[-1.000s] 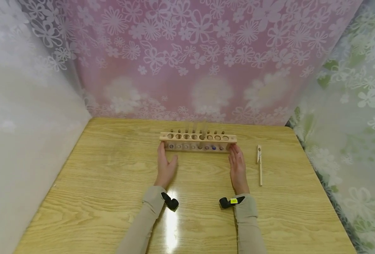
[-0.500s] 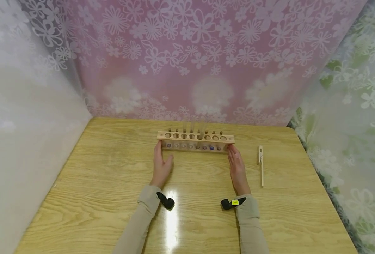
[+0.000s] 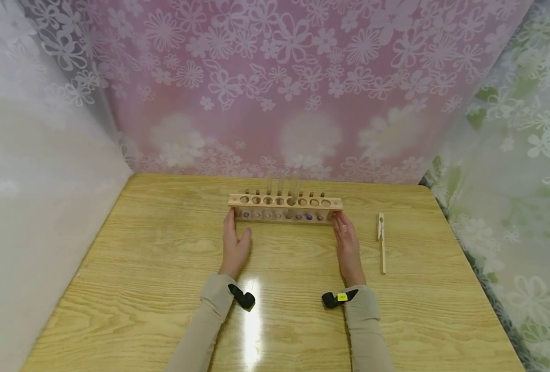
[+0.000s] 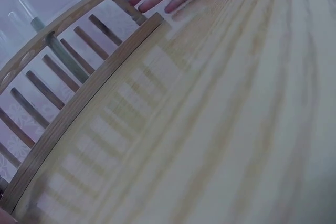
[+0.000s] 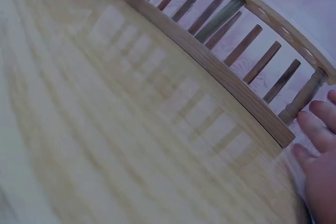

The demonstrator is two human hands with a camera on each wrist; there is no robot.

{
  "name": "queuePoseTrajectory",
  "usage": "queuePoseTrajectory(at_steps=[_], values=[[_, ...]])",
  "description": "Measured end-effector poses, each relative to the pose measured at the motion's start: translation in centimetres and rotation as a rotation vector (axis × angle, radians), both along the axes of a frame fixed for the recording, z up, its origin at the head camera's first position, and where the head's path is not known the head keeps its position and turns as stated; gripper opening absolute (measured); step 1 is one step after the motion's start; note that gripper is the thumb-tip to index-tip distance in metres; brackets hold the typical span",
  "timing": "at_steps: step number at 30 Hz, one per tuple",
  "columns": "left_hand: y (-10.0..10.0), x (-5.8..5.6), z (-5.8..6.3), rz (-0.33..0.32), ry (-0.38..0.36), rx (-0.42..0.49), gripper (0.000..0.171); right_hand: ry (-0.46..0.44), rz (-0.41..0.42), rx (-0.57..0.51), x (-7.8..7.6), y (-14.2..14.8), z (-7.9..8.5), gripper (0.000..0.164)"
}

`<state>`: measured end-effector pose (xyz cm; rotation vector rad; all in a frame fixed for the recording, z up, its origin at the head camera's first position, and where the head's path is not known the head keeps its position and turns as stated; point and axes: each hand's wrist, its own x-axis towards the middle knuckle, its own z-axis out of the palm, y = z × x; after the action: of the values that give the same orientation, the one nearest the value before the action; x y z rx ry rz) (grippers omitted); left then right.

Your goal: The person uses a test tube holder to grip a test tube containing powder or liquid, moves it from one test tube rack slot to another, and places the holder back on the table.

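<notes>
A wooden test tube rack (image 3: 285,202), with a row of round holes and upright pegs along its back, stands on the table. Clear glass test tubes (image 3: 280,184) rise from its middle holes; one test tube (image 4: 68,59) looks grey-green in its lower part. My left hand (image 3: 234,248) lies with extended fingers along the rack's left end, thumb held apart. At the opposite end, my right hand (image 3: 348,247) has its straight fingers against the side post. In the right wrist view those right-hand fingers (image 5: 317,129) are right beside the post.
A wooden test tube holder (image 3: 381,243), shaped like a long clothespin, lies to the right of my right hand. The wood-grain table (image 3: 163,289) is bordered by a pink floral backdrop (image 3: 275,103) behind and pale floral sheets at both sides.
The rack has shifted slightly to the left, and my left hand has moved left with it. My right hand stays at the rack's right end; the holder lies where it was.
</notes>
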<state>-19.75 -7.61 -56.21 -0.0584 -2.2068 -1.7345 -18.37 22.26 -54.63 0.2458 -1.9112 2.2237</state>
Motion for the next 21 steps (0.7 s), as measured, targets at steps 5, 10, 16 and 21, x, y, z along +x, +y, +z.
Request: queuePoseTrajectory(at_steps=[5,10,16,21], values=[[0.0,0.2,-0.3,0.020,0.017,0.008,0.071,0.102,-0.343,0.174,0.4,0.1,-0.2,0.037],[0.0,0.7,-0.4,0.027,0.026,-0.003,0.067,0.104,-0.693,0.432,1.0,1.2,0.8,0.027],[0.1,1.7,-0.2,0.035,0.031,0.020,0.064,0.122,-0.955,0.570,0.9,3.6,1.6,0.025],[0.2,3.0,0.1,0.038,-0.026,0.133,0.058,0.004,-1.049,0.665,1.2,5.0,1.7,0.028]])
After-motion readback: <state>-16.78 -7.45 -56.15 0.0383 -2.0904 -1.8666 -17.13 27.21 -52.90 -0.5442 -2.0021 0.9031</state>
